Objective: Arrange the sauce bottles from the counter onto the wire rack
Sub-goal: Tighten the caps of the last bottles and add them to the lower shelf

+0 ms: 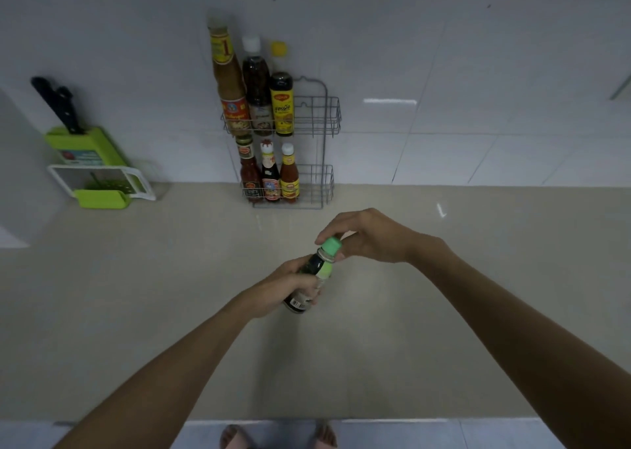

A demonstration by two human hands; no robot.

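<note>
A dark sauce bottle (309,279) with a green cap is held tilted above the beige counter (136,295). My left hand (288,286) wraps around its body and my right hand (365,235) pinches its cap. The grey wire rack (324,121) stands against the white wall at the counter's back. Its upper shelf holds three tall bottles (257,83) on the left side. Three small red sauce bottles (271,175) fill the left of the lower shelf. The right side of both shelves shows only wire.
A green knife block (85,148) with black handles and a green and white slicer (102,185) sit at the back left of the counter. The counter's front edge (307,419) runs along the bottom, with feet on the floor below it.
</note>
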